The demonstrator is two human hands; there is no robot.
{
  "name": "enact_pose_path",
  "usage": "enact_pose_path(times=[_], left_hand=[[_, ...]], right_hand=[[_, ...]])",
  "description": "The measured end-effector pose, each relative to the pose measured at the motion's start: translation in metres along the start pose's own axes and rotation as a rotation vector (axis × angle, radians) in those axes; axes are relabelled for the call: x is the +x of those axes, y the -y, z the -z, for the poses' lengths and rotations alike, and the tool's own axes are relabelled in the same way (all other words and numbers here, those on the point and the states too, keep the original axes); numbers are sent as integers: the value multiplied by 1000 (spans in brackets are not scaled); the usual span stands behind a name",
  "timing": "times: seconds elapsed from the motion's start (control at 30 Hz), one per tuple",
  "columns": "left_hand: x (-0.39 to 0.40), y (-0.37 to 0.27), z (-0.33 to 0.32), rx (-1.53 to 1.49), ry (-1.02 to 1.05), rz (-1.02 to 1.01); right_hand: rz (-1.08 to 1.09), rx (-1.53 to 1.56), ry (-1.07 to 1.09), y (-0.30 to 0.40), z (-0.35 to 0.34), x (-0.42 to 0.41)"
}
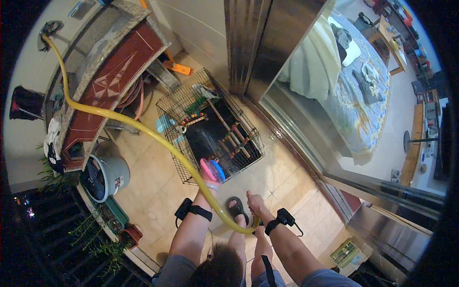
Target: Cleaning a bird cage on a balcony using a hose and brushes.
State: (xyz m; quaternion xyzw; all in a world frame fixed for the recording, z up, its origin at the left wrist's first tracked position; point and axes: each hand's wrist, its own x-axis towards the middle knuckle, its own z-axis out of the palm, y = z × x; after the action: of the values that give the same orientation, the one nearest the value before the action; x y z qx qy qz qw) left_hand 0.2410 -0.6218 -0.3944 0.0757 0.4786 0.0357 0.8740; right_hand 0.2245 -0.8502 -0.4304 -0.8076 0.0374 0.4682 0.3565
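My left hand (210, 179) holds a pink and blue scrubbing brush (217, 170) at the near edge of a black wire cage (218, 125). Inside the cage are wooden perches (225, 122) with coloured beads, and a dark bottom. My right hand (255, 203) is closed round the end of a yellow hose (154, 134), to the right of the brush, over the tiled floor. The hose loops down below my hands and runs up left to a tap wrapped in cloth (50, 32). The nozzle end is mostly hidden by my fingers.
A grey bucket (122, 177) and planters (116, 211) stand at the left, below a stone sink counter (118, 71). An orange brush (179, 68) lies behind the cage. A glass door's track (287, 147) runs along the right. A green crate (346, 254) sits lower right.
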Motion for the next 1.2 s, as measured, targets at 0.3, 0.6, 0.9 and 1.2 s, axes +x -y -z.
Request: enact_pose_path(times=[0.3,0.6,0.9,1.2], left_hand=[[-3,-2,-11,-6,-113,14],[4,3,6,-26,29,34],[-13,11,-22,-24,-104,-13],[-7,18,-19,-8,-32,-4]], right_hand=[[-63,84,17,7,7,-4],[18,-147,32,7,8,-20],[-41,127,-8,-49,-7,-3],[-42,144,94,-56,-5,-11]])
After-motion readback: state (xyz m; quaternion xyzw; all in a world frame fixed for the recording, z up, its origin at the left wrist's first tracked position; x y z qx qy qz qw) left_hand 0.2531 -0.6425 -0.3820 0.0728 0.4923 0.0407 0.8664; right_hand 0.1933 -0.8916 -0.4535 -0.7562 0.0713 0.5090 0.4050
